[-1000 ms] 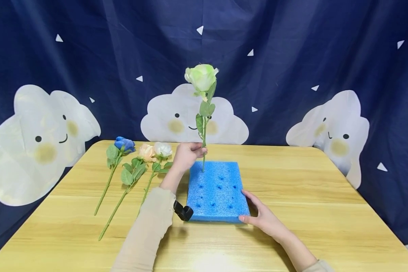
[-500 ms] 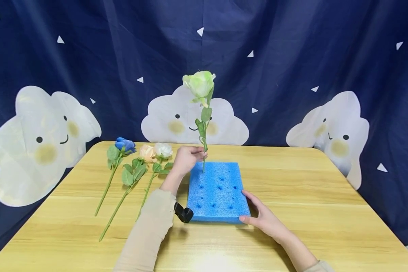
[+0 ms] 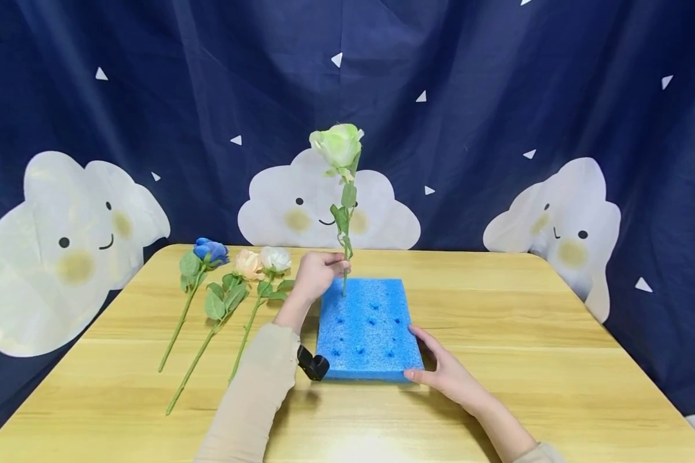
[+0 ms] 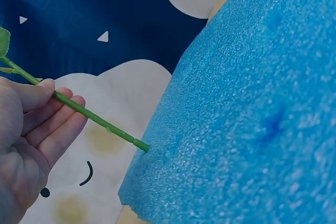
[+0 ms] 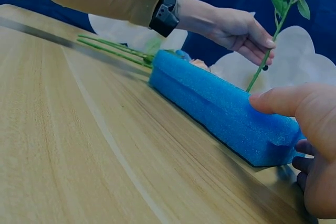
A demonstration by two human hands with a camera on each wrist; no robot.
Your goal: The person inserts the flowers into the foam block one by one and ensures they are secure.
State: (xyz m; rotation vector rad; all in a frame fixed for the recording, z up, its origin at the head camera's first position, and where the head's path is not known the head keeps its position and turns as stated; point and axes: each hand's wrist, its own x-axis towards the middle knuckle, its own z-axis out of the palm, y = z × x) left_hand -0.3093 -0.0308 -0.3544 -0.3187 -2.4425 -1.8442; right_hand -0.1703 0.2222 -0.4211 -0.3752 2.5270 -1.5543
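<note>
My left hand (image 3: 317, 276) pinches the green stem of a pale green and white artificial rose (image 3: 338, 146) between thumb and fingers. The rose stands nearly upright, bloom at the top. Its stem's lower end (image 4: 140, 145) meets the top face of a blue foam block (image 3: 363, 337) near the far left corner. Several small holes dot that face. At the near right corner my right hand (image 3: 447, 373) grips the block, its thumb (image 5: 278, 99) on the near side and its fingers along the right side.
Left of the block, a blue rose (image 3: 211, 251), a peach rose (image 3: 248, 264) and a white rose (image 3: 275, 258) lie on the wooden table (image 3: 527, 347), stems toward me. A dark curtain (image 3: 469, 96) with cloud faces hangs behind.
The rose has come down a little and its bloom has shifted slightly left, while the stem's end stays at the same spot on the foam. My right hand keeps its hold on the block.
</note>
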